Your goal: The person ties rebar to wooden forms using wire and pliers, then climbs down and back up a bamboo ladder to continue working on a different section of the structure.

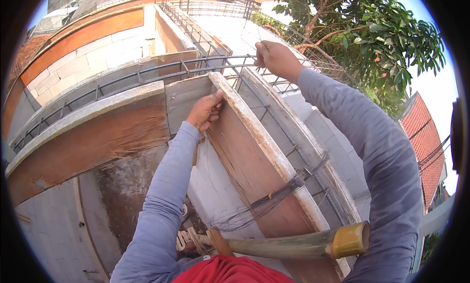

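Left hand [207,111] pinches the crusted edge of the formwork board [257,160]; farther off, the right hand [278,59] is closed, seemingly on a thin wire [260,34] (too fine to be sure). Good work here likely calls for a firm left brace and even fingers. The board runs from the left hand bodyward; the steel cage [221,66] lies just beyond.

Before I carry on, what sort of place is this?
Most likely an outdoor building site: wooden formwork, steel rebar tied into long cages, and a bare block wall show it.
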Action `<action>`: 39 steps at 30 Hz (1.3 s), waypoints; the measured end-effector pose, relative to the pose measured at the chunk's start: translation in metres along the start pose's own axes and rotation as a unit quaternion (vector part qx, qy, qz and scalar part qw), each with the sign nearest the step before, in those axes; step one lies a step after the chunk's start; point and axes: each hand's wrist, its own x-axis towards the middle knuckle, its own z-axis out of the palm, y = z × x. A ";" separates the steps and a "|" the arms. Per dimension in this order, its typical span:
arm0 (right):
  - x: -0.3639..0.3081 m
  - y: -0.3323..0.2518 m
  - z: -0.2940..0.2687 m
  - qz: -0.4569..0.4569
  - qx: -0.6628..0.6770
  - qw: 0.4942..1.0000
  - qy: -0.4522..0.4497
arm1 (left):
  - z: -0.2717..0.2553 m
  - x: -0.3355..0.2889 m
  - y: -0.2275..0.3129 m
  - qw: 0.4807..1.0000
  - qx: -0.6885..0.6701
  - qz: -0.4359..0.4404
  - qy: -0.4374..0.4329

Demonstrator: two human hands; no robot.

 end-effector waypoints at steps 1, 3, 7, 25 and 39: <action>0.000 0.001 0.004 0.014 0.023 0.999 0.018 | 0.004 -0.002 -0.002 1.000 -0.008 0.005 0.009; 0.006 0.001 0.004 0.040 0.040 0.998 0.038 | 0.008 -0.004 -0.002 1.000 -0.020 0.013 0.019; 0.028 0.001 0.022 0.010 -0.016 0.998 0.058 | 0.011 -0.008 -0.001 0.999 -0.020 0.019 0.027; 0.033 -0.023 0.047 0.075 0.198 0.968 0.135 | 0.020 -0.006 -0.008 0.995 -0.021 -0.007 0.102; 0.031 -0.046 0.044 -0.224 -0.250 0.926 -0.175 | 0.031 -0.016 0.088 0.901 0.422 -0.011 0.097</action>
